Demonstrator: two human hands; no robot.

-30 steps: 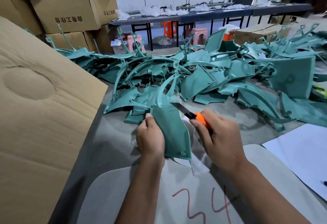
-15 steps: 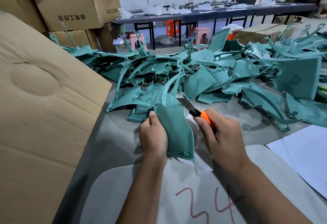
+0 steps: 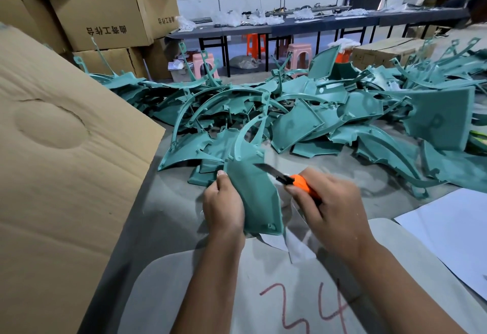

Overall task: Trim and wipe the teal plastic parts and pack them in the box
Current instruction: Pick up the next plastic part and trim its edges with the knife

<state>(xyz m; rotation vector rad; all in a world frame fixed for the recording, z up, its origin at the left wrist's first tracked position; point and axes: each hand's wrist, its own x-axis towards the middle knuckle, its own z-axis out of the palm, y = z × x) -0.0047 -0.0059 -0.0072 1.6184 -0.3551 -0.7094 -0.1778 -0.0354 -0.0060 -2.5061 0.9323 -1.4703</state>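
Observation:
My left hand grips the left edge of a curved teal plastic part, holding it upright over the table. My right hand grips an orange utility knife; its dark blade reaches up and left onto the part's right side near the top. A large pile of teal plastic parts covers the table behind. The big cardboard box flap stands at the left; the box's inside is hidden.
A grey board marked "34" in red lies under my forearms. White paper lies at the right. Stacked cardboard boxes stand at the back left. A long dark table and plastic stools are behind.
The knife blade has moved slightly left onto the part's right side. My left hand keeps the same hold on the part.

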